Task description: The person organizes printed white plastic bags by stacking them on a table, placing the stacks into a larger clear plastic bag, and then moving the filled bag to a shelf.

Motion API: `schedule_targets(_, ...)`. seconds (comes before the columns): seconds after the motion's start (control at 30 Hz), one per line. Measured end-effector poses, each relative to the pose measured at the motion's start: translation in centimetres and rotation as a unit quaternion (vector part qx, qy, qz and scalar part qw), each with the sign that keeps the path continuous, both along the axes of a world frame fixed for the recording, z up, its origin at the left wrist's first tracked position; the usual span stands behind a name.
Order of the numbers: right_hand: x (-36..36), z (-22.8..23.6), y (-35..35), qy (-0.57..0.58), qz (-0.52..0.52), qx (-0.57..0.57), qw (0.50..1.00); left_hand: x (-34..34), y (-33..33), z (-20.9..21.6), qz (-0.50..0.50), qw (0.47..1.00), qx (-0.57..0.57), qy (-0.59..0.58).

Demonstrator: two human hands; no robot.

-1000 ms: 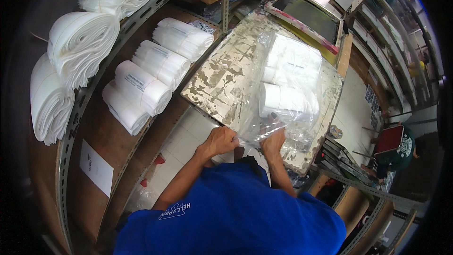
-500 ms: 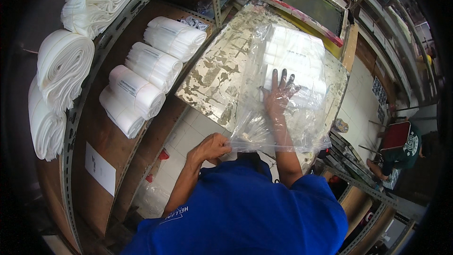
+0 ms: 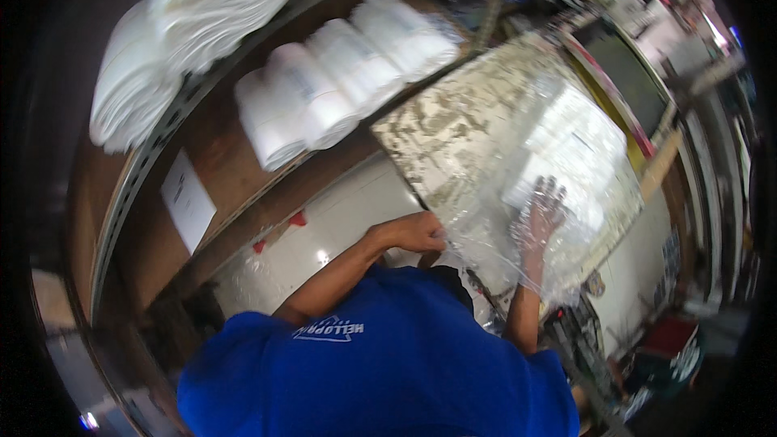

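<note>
A clear plastic bag (image 3: 486,222) lies on a worn, paint-flaked table, with white folded bundles (image 3: 576,142) inside its far part. My left hand (image 3: 414,232) is closed at the bag's near left corner, pinching its mouth edge; the fingertips are partly hidden. Through the film I see my right hand (image 3: 541,214) inside the bag, its fingers spread at the near side of the bundles. Whether the palm presses on them is blurred.
White rolled bundles (image 3: 312,97) line the shelf at left, with larger white rolls (image 3: 222,4) above. A framed printing screen (image 3: 623,73) stands at the table's far right. The table (image 3: 441,125) has its left edge beside the shelf. A white sheet (image 3: 188,201) hangs on the shelf.
The whole view has turned and shifted, blurring the picture. My right hand stays inside the bag with fingers spread, and my left hand still grips its edge.
</note>
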State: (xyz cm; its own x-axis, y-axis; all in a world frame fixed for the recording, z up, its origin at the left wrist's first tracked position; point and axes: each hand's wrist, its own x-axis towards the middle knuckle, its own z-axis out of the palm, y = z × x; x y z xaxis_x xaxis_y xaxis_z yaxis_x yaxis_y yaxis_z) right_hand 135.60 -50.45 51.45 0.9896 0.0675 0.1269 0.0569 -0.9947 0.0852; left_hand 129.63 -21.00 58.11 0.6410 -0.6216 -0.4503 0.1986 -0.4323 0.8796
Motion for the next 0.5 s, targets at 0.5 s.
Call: schedule_targets(0.5, -13.6, 12.6, 7.2, 0.341, 0.051, 0.312, 0.885, -0.7, 24.4, 0.6, 0.724, 0.586, 0.156, -0.329)
